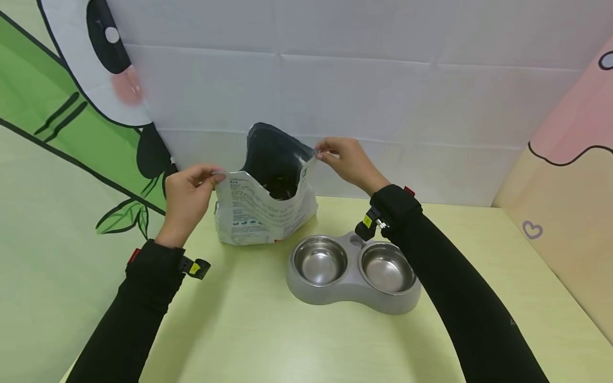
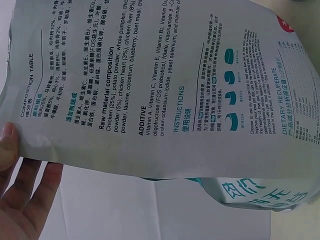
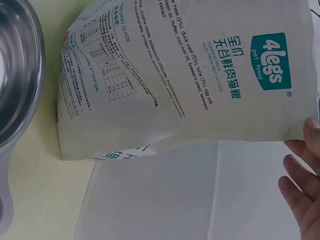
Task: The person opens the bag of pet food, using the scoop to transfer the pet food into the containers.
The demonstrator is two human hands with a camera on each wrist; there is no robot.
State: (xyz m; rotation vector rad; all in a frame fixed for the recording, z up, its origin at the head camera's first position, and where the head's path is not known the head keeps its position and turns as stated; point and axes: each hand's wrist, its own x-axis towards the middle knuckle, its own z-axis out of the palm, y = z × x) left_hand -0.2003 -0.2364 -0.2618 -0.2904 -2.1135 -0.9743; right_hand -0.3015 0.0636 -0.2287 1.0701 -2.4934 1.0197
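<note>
A white pet food bag (image 1: 258, 213) with printed text stands on the table, its mouth spread wide and dark inside. Some brownish contents (image 1: 281, 187) show down in the opening. My left hand (image 1: 188, 194) pinches the left corner of the bag's top edge between thumb and fingers. At the opposite corner my right hand (image 1: 351, 162) pinches the edge the same way. In the left wrist view the left fingers (image 2: 42, 187) lie behind the bag's edge. The right wrist view has the right thumb (image 3: 312, 135) on the bag's front, near a teal "4legs pet food" logo.
A grey double feeder (image 1: 351, 298) with two steel bowls (image 1: 320, 263) sits on the pale yellow table (image 1: 249, 330), in front and to the right of the bag. My right forearm passes over the right bowl's edge. A white wall covering (image 1: 364, 101) rises behind.
</note>
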